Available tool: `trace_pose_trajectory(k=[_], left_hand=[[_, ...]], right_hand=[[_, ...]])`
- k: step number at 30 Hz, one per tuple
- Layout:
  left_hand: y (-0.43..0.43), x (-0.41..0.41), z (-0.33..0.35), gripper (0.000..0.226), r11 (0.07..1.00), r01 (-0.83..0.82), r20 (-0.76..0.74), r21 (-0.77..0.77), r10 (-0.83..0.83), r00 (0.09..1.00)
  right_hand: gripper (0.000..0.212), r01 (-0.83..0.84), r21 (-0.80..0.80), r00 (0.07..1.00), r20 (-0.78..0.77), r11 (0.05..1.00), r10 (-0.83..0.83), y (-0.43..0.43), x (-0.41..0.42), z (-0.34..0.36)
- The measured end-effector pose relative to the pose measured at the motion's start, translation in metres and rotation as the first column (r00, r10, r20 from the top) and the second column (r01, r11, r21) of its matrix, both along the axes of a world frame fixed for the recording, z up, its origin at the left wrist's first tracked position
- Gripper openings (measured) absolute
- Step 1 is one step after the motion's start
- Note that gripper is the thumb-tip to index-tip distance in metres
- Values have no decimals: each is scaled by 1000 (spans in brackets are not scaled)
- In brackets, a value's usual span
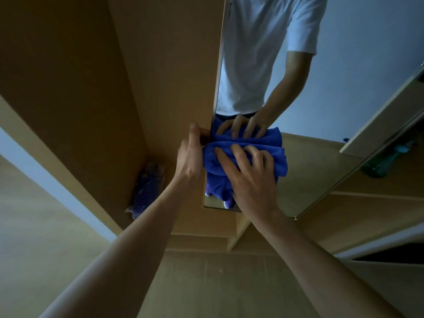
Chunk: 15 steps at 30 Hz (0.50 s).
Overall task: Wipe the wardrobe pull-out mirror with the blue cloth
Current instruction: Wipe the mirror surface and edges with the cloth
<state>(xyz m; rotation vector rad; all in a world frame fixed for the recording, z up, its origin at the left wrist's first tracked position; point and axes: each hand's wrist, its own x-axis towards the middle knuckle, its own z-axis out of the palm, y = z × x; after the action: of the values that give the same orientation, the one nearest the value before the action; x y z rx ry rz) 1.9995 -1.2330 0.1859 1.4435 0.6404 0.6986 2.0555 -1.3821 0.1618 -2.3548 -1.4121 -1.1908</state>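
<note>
The tall pull-out mirror [309,168] stands out from the wooden wardrobe, its lower edge near the frame's middle. A bunched blue cloth [278,160] lies against the glass low on the mirror. My right hand [250,177] presses the cloth to the mirror with fingers spread and bent over it. My left hand [191,157] grips the mirror's left edge, thumb on the front side and fingers hidden behind it. The glass reflects my hand, the cloth and a white shirt.
A wooden wardrobe panel [137,76] rises to the left of the mirror. A purple packet [146,189] lies in the wardrobe's bottom corner. Wooden floor [206,283] spreads below. An open wardrobe door shows reflected at the right.
</note>
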Motion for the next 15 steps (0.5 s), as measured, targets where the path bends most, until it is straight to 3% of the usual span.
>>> trace_pose_trajectory(k=[15], left_hand=[[-7,-5,-116,55,996,-5,-136,-95,-8,991]], right_hand=[[52,-31,-115,989,-145,993,14,-6,-3,-138]])
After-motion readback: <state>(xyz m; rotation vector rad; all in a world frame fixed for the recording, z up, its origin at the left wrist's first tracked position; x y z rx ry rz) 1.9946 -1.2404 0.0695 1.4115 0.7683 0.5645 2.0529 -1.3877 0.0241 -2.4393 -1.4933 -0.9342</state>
